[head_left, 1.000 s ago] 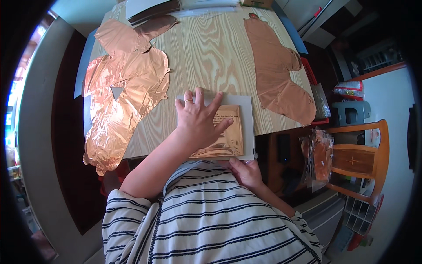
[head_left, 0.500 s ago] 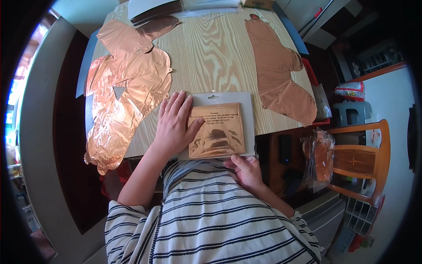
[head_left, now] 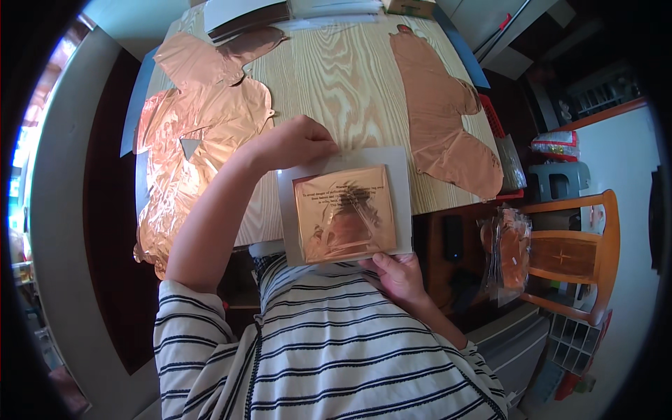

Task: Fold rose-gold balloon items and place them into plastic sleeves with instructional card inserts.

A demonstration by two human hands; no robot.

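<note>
My right hand (head_left: pixel 400 276) grips the lower edge of a flat plastic packet (head_left: pixel 343 210), thumb in front and fingers behind. Inside it, a folded copper-coloured foil balloon (head_left: pixel 350 234) lies against a pale backing, with dark print over it. At the packet's top edge my left hand (head_left: pixel 304 140) is closed, fingers curled down at the rim; its fingertips are partly hidden. The packet tilts at the table's near edge, in front of my striped shirt. Flat, uninflated copper foil balloons lie on both sides, a shiny one (head_left: pixel 203 133) at left and a duller one (head_left: pixel 441 105) at right.
The wood-grain table (head_left: pixel 336 84) carries a dark-sided white box (head_left: pixel 245 17) and clear plastic sleeves (head_left: pixel 334 10) at its far edge. A red basket (head_left: pixel 492 115) stands beyond its right side. Packets of copper foil (head_left: pixel 514 252) hang on a wooden chair (head_left: pixel 574 255) at right.
My left hand has gone from lying flat on the packet's left side to its top edge and curled. The packet has tilted up and shifted slightly, with my right hand still at its lower edge.
</note>
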